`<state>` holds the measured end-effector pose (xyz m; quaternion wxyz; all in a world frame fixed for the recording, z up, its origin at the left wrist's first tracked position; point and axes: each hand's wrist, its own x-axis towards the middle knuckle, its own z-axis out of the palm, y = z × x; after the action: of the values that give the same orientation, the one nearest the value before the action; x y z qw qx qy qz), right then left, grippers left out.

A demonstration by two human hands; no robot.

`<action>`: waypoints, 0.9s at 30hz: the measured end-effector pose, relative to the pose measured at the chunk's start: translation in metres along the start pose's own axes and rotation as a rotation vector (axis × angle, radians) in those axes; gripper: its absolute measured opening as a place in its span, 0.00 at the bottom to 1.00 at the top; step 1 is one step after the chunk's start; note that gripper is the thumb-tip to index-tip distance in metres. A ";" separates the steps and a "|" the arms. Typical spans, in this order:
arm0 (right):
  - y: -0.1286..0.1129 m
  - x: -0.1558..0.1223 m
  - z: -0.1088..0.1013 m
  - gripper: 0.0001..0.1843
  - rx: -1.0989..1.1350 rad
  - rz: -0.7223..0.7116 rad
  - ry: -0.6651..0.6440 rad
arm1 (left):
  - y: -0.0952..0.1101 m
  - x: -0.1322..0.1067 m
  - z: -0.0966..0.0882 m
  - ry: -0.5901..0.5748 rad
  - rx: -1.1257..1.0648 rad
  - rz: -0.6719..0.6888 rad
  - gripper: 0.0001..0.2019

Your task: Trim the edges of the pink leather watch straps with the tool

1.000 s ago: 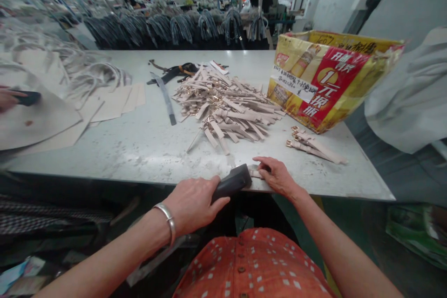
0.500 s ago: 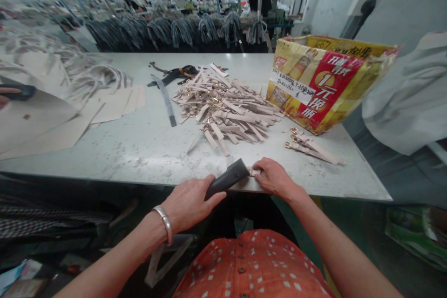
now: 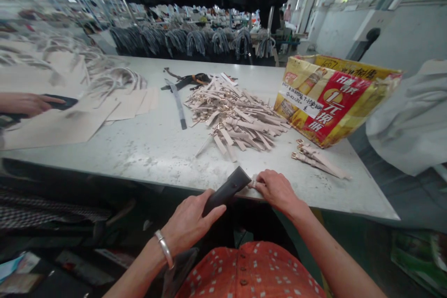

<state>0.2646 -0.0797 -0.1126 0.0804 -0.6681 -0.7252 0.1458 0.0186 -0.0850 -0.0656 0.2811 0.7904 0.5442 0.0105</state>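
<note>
My left hand [image 3: 190,221] grips the handle of a black flat-headed tool [image 3: 228,187] whose head rests on the near table edge. My right hand [image 3: 275,188] is curled over a small beige strap piece [image 3: 253,181] right beside the tool's head, fingers pressed down on it. A big heap of beige straps with gold buckles [image 3: 235,114] lies further back on the grey table [image 3: 150,144]. A few finished straps [image 3: 316,157] lie to the right.
A yellow and red cardboard box [image 3: 331,98] stands at the right. Another person's hand [image 3: 30,102] holds a dark tool over beige sheets [image 3: 70,121] at the left. A dark strip [image 3: 179,104] and black straps [image 3: 190,79] lie behind the heap.
The view has tilted up and shifted. My left hand has pulled back and turned the tool steeper, while my right hand stays on the strap piece. The other person's hand has come into view.
</note>
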 end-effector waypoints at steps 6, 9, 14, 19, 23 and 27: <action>0.000 -0.003 0.010 0.07 0.098 0.058 0.071 | 0.002 -0.012 0.008 0.023 -0.035 -0.003 0.22; 0.000 -0.001 0.017 0.07 0.427 0.117 0.173 | 0.005 -0.018 0.008 0.010 -0.060 -0.002 0.21; -0.014 0.003 0.024 0.11 1.358 0.167 0.220 | 0.010 -0.028 0.003 0.046 -0.150 0.015 0.21; -0.039 0.002 0.026 0.11 1.861 0.153 0.236 | 0.004 -0.035 -0.003 0.047 -0.349 0.014 0.24; -0.051 -0.002 0.032 0.10 2.001 0.137 0.196 | 0.002 -0.037 -0.007 0.002 -0.511 0.076 0.20; -0.052 -0.002 0.036 0.12 2.035 0.142 0.251 | 0.007 -0.040 -0.005 -0.023 -0.553 0.124 0.16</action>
<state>0.2046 -0.0890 -0.1303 0.6752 -0.3350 -0.2032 0.6249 0.0068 -0.1198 -0.0466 0.4911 0.7155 0.4679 0.1669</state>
